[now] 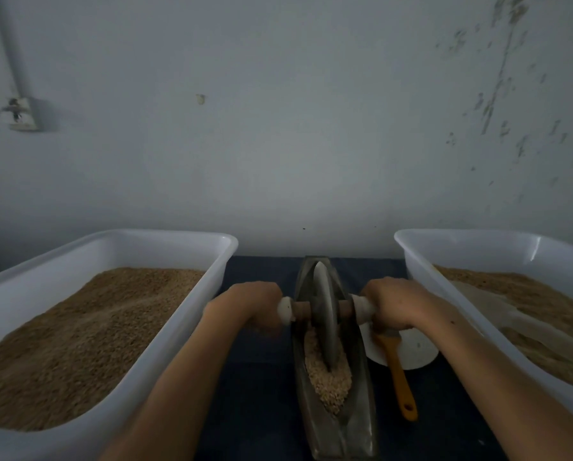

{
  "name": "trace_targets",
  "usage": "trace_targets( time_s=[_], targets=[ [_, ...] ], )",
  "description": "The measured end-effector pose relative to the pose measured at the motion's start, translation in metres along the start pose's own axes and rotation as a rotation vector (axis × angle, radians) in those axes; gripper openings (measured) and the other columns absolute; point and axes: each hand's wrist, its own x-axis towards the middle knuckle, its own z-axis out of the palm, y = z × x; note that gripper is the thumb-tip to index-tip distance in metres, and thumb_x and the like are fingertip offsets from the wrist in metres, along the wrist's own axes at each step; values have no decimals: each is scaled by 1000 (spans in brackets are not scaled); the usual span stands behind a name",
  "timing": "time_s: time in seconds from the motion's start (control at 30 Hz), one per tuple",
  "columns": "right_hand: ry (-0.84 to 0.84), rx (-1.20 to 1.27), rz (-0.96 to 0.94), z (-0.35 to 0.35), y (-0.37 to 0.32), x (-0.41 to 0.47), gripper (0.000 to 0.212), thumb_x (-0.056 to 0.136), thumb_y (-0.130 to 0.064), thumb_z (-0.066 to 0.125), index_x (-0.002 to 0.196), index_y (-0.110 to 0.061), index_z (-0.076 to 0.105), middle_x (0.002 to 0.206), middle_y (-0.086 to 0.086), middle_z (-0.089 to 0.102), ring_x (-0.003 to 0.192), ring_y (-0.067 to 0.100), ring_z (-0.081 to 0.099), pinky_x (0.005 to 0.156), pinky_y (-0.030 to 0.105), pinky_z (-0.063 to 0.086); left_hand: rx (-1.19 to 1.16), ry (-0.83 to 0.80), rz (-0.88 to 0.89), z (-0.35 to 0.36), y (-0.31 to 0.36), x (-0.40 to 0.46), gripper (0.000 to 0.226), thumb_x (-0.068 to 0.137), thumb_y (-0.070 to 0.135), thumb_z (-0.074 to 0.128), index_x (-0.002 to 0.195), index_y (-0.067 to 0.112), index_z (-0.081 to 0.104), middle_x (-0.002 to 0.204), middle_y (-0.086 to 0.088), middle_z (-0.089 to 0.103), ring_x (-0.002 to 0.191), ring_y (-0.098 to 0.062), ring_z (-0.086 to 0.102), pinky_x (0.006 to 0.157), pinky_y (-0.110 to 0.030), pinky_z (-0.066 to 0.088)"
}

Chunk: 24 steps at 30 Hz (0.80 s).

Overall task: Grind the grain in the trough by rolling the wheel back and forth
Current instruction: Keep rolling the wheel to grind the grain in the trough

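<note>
Gripping the white-capped wooden axle point(325, 309) on either side, my left hand point(255, 302) and right hand point(389, 306) are both curled tight round its ends. Between them the grey stone wheel point(325, 314) stands upright in the long, dark boat-shaped trough point(331, 424), its lower edge in the pale grain point(328, 380) heaped at the near end. Two white plastic tubs point(118, 251) point(471, 247) of brown grain flank the trough on the dark surface point(261, 377). An orange-handled brush point(399, 377) lies just right of the trough, across a white plate point(418, 347).
</note>
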Motion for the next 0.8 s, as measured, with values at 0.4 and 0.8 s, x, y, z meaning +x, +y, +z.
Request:
trace_targets(
  time_s=[0.4, 0.8],
  targets=[
    [324, 47, 37, 20, 2, 4, 10, 85, -16, 57, 93, -22, 57, 101, 0, 65, 95, 21, 62, 74, 30, 44, 245, 415, -22, 6, 12, 1, 28, 84, 29, 65, 108, 18, 57, 104, -2, 63, 96, -20, 60, 79, -32, 41],
    [-117, -97, -28, -7, -3, -11, 30, 89, -20, 66, 117, -11, 64, 114, 7, 66, 104, 20, 64, 75, 27, 46, -31, -198, 66, -2, -2, -5, 13, 82, 16, 68, 93, 14, 61, 76, 4, 58, 74, -12, 57, 77, -28, 46]
  ],
)
